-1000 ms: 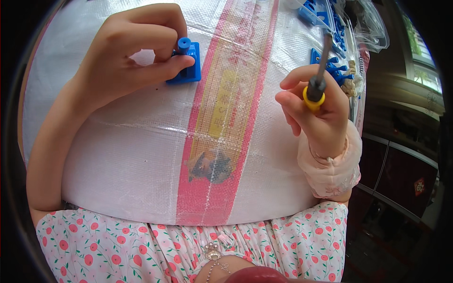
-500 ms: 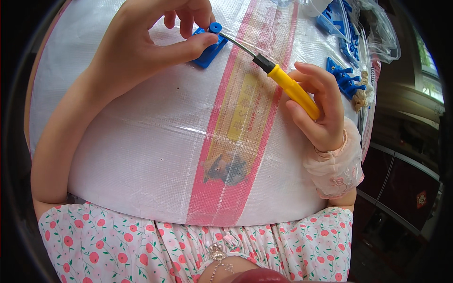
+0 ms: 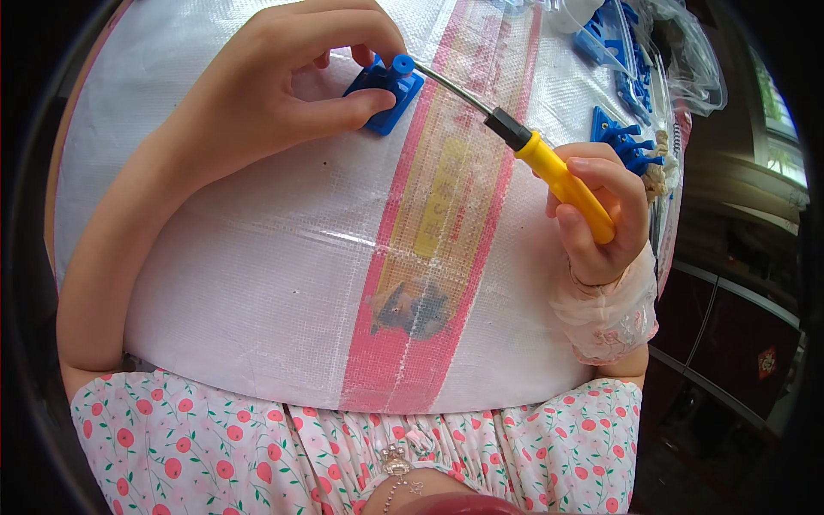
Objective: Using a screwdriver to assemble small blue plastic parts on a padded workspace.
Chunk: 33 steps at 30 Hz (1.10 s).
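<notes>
Between the thumb and fingers of my left hand (image 3: 292,86) is a small blue plastic part (image 3: 386,97), a flat base with a round knob standing up from it. The fingers partly cover it. My right hand (image 3: 605,202) is closed round the yellow handle of a screwdriver (image 3: 562,178). Its metal shaft points up and left, and the tip ends right beside the blue knob. Whether tip and knob touch, I cannot tell.
Several blue plastic pieces (image 3: 622,142) lie at the right edge of the table. Behind them are a clear plastic container (image 3: 601,43) with more blue parts and a crumpled clear bag (image 3: 691,69). A white woven sheet (image 3: 283,283) with a pink printed band covers the table.
My right hand and the screwdriver have moved right and toward me, the tip shifting slightly with them. The blue part in my left hand has moved slightly right and nearer.
</notes>
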Available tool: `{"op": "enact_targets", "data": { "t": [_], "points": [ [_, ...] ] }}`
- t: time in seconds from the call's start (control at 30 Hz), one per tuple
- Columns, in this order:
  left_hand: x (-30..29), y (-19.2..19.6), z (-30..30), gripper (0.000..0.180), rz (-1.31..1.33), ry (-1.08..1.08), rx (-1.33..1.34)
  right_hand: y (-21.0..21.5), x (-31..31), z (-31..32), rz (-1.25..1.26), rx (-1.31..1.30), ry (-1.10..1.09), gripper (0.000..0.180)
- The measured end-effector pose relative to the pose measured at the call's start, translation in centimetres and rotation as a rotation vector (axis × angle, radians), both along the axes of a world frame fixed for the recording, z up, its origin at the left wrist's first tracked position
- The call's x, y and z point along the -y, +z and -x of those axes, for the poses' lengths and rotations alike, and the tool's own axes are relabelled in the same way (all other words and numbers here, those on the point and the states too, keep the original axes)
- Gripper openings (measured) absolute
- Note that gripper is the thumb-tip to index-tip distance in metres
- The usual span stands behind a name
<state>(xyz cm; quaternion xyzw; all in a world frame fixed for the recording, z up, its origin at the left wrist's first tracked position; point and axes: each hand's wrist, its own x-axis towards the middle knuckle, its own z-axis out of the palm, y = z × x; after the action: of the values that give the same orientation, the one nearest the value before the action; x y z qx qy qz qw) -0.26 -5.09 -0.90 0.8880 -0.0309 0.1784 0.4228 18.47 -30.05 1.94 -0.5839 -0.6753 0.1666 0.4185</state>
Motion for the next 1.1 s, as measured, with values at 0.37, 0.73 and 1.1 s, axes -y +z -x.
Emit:
{"op": "enact_targets", "data": {
  "t": [0.37, 0.73, 1.1],
  "points": [
    [-0.3, -0.5, 0.3, 0.02, 0.058, 0.086, 0.101, -0.6, 0.0, -0.2, -0.066, 0.025, -0.074, 0.033],
    [-1.1, -1.4, 0.8, 0.013, -0.178, 0.147, 0.151, 0.4, -0.6, 0.0, -0.021, 0.054, 0.104, 0.044],
    [-1.5, -1.7, 0.4, 0.011, -0.146, 0.135, 0.177, -0.3, -0.7, -0.2, -0.067, 0.054, -0.037, 0.042]
  ]
}}
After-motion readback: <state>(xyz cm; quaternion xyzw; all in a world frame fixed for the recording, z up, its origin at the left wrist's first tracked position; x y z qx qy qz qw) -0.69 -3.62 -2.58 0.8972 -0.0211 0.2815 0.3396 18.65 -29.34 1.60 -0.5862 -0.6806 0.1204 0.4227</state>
